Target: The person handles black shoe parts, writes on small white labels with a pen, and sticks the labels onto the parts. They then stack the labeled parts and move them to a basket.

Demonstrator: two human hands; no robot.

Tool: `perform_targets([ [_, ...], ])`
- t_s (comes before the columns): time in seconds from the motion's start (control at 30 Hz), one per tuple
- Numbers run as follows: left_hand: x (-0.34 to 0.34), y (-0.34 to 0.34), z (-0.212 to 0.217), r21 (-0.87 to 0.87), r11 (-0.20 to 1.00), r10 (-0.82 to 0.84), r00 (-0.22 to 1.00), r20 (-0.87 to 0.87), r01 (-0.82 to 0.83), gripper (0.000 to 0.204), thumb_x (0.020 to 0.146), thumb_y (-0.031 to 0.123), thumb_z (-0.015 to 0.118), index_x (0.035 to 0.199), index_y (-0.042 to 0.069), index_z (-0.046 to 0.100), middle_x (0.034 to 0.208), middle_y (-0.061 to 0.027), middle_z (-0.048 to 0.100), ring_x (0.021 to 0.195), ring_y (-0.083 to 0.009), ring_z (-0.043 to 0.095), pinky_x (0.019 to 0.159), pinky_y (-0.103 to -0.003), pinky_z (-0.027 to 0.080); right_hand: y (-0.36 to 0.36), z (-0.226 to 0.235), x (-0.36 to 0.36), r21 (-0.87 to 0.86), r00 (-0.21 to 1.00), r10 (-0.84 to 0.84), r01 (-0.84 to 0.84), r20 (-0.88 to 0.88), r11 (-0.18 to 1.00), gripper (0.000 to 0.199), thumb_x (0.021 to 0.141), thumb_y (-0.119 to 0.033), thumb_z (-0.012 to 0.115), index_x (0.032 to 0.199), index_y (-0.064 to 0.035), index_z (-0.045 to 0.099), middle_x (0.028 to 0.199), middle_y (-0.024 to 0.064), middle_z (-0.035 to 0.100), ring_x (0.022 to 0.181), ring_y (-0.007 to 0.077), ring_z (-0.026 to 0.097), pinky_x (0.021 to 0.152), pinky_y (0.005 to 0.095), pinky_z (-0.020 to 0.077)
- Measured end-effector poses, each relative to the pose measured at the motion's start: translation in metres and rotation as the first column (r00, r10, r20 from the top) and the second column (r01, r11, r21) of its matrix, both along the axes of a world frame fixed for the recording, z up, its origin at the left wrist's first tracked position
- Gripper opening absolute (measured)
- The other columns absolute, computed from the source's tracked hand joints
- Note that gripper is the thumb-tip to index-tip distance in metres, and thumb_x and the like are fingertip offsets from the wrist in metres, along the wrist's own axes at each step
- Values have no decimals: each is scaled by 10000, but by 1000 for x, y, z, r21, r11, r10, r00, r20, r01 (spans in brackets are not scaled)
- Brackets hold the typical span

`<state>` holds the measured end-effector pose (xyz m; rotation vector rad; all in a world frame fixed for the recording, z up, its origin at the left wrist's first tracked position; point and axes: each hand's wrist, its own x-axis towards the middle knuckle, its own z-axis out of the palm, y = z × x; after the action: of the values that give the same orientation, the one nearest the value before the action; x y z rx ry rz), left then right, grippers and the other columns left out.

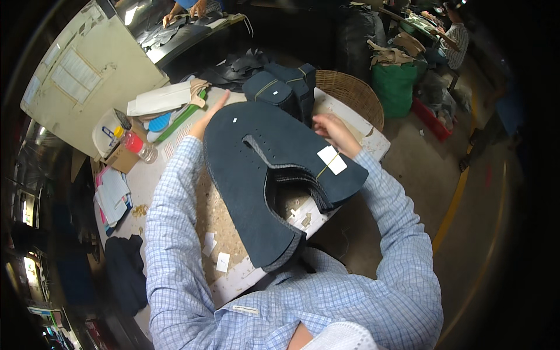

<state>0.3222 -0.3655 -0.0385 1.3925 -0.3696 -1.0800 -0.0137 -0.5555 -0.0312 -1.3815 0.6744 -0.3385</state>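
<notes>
Two hands frame a stack of dark shoe-upper pieces (251, 175) lying on the desk (233, 280). Left hand (205, 119) flat, fingers spread, against the far edge, seemingly squaring it; right hand (333, 131) curled, empty, touching the opposite edge near a banded tag (331, 160).

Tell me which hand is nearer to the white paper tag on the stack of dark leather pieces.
The right hand is nearer: it rests just above the white paper tag, at the stack's right side. The left hand lies flat at the stack's far left edge, much farther from the tag.
</notes>
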Motion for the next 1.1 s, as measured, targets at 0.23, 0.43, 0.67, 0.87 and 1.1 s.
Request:
perform_targets([
  [0.23, -4, 30, -23, -44, 999, 18, 1000, -24, -19, 855, 895, 709, 382, 1406, 24, 360, 1344, -200, 454, 1220, -296, 489, 958, -384, 474, 12, 35, -3, 408, 918, 369, -394, 143, 823, 403, 989, -326, 517, 1142, 33, 618, 991, 62, 670, 835, 100, 643, 765, 228, 543],
  [0.43, -11, 29, -18, -72, 997, 36, 999, -29, -38, 853, 897, 705, 385, 1423, 35, 336, 1375, -185, 428, 1242, -290, 470, 984, -383, 450, 19, 29, 8, 449, 900, 401, -434, 173, 781, 351, 982, -230, 517, 1151, 64, 607, 1082, 127, 677, 883, 143, 688, 755, 250, 576],
  [0.67, 1, -7, -13, -121, 990, 63, 996, -57, -70, 854, 899, 701, 389, 1442, 47, 307, 1412, -168, 398, 1268, -282, 448, 1016, -380, 422, 9, 12, 34, 481, 845, 434, -535, 313, 694, 325, 978, -199, 523, 1146, 67, 609, 1049, 123, 684, 850, 135, 692, 725, 240, 581],
  [0.87, 12, -22, -15, -185, 974, 117, 991, -69, -128, 856, 901, 697, 393, 1459, 57, 282, 1443, -154, 372, 1290, -275, 429, 1043, -379, 398, 15, 16, 72, 374, 799, 502, -600, 331, 707, 346, 985, -200, 507, 1209, 56, 568, 1119, 113, 655, 886, 122, 678, 741, 238, 573],
  [1.1, 17, 19, -26, -235, 957, 162, 985, -58, -171, 860, 903, 692, 397, 1478, 69, 253, 1479, -137, 342, 1316, -268, 406, 1074, -377, 369, 25, 22, 75, 395, 821, 485, -571, 301, 720, 373, 1002, -197, 465, 1285, 43, 502, 1208, 112, 606, 996, 138, 634, 838, 248, 531],
])
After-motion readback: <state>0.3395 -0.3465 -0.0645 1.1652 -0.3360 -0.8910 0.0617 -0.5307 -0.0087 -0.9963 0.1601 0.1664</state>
